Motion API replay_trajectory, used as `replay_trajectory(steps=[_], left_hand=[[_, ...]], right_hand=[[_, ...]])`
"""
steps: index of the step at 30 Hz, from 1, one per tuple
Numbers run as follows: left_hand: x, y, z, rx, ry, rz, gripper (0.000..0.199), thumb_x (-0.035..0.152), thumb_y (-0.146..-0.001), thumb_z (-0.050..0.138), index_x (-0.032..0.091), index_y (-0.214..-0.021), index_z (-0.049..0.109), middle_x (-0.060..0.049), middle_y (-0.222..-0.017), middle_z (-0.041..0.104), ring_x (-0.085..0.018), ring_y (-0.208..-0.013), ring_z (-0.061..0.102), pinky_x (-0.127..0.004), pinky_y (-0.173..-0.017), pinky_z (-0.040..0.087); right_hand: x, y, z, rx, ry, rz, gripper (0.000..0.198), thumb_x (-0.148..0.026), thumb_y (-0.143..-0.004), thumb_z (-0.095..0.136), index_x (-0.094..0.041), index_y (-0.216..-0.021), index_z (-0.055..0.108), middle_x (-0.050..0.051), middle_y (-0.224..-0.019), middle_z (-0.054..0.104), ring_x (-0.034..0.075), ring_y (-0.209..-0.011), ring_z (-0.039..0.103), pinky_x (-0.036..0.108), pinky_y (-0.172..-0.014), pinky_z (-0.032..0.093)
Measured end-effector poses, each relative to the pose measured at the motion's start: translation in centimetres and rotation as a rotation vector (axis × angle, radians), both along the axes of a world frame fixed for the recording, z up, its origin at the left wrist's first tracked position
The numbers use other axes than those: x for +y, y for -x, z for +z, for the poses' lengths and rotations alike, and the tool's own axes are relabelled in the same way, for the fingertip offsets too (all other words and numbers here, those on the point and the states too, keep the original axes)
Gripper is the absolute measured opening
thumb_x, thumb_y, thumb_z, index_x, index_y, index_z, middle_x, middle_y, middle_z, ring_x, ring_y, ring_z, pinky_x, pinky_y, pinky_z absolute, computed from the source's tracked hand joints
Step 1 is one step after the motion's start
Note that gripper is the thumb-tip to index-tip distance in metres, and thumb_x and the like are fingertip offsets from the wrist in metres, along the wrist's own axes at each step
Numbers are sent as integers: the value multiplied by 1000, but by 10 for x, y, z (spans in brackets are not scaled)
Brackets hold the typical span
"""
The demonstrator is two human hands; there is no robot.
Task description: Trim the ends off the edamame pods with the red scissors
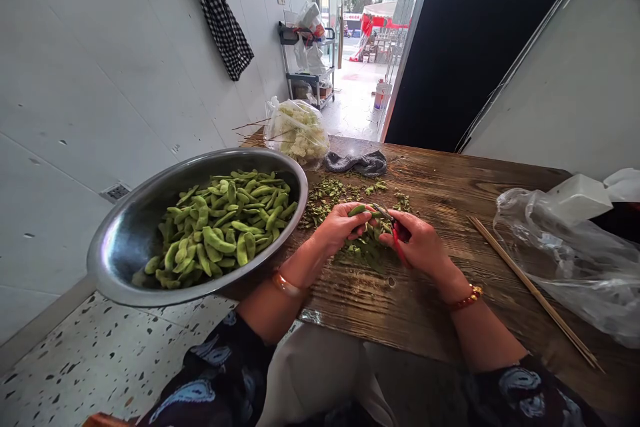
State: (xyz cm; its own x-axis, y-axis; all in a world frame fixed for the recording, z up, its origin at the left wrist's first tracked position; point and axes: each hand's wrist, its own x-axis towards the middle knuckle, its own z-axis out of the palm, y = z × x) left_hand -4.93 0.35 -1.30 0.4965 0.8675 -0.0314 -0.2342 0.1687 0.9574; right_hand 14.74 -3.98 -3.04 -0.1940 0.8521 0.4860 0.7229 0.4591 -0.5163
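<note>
My left hand [345, 223] pinches a green soybean pod [357, 211] between thumb and fingers, and my right hand [423, 243] is closed around a pair of red-handled scissors [398, 241]. What matters most, I judge, is how these two line up: the pod lies out in front of me, above the wooden table [360, 310], its long axis running roughly crosswise from my left fingers toward my right. The scissor blades come in from the right and angle up and leftward, so their points sit right by the pod's right-hand end; whether metal touches pod, or how far the blades are parted, I cannot tell. My left hand is the nearer to the pod, since it grips it, with my right fingertips just beside. Below and beyond my hands, small green trimmings [327, 195] lie scattered on the wood. The steel bowl [117, 240] sits to my left, tilted in my view, with a heap of pods [220, 227] in it, much nearer my left forearm than my right.
</note>
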Motion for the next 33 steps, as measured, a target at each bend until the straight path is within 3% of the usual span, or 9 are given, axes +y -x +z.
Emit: replay_trajectory(steps=[8, 12, 15, 19, 22, 25, 30, 33], left_hand=[[0, -3, 1, -49, 18, 83, 29, 38, -75, 69, 13, -79, 55, 0, -65, 59, -3, -44, 45, -13, -36, 25], [3, 0, 2, -72, 55, 197, 23, 34, -80, 61, 14, -75, 50, -3, -72, 62, -7, -51, 56, -16, -42, 38], [5, 3, 2, -19, 42, 160, 17, 31, -81, 56, 14, -79, 51, -2, -71, 61, -9, -54, 58, -19, -48, 44], [6, 3, -3, 387, -297, 167, 15, 29, -80, 55, 14, -77, 59, 3, -55, 50, -7, -46, 44, -19, -47, 33], [6, 0, -8, 718, -579, 211, 18, 32, -76, 62, 15, -69, 64, -1, -63, 59, -12, -61, 51, -22, -59, 37], [4, -4, -11, 891, -656, 184, 16, 34, -72, 67, 18, -71, 67, -2, -70, 64, -15, -68, 54, -25, -63, 37], [3, -6, -10, 737, -609, 153, 6, 24, -68, 67, 18, -66, 65, -1, -65, 62, -13, -63, 51, -24, -60, 35], [4, -3, -6, 585, -484, 128, 12, 27, -72, 66, 16, -68, 62, 2, -57, 55, -10, -55, 47, -22, -54, 33]], right_hand=[[-1, 0, 2, -8, 41, -17, 44, -47, -82, 62, -17, -115, 66, 7, -87, 70, 18, -71, 61, 30, -70, 49], [-1, -1, 5, 43, 82, -142, 49, -52, -82, 61, -16, -116, 66, 3, -72, 65, 15, -60, 55, 27, -62, 46], [0, -3, 7, 67, 104, -175, 52, -54, -81, 60, -16, -117, 66, 2, -70, 64, 15, -60, 54, 27, -61, 44], [1, -4, 6, 75, 105, -166, 53, -53, -80, 61, -15, -117, 67, 4, -76, 67, 15, -63, 56, 27, -63, 44], [2, -4, 4, 79, 94, -173, 53, -53, -80, 62, -15, -116, 67, 4, -77, 68, 16, -63, 56, 28, -63, 45], [3, -3, 3, 82, 91, -162, 52, -51, -81, 61, -14, -117, 66, 4, -77, 68, 16, -63, 57, 28, -64, 45], [4, -2, 1, 62, 86, -156, 49, -50, -82, 61, -15, -116, 67, 6, -80, 69, 17, -65, 58, 29, -64, 47], [4, -2, 2, 71, 76, -162, 48, -51, -82, 60, -17, -115, 67, 6, -81, 70, 17, -67, 59, 29, -66, 48]])
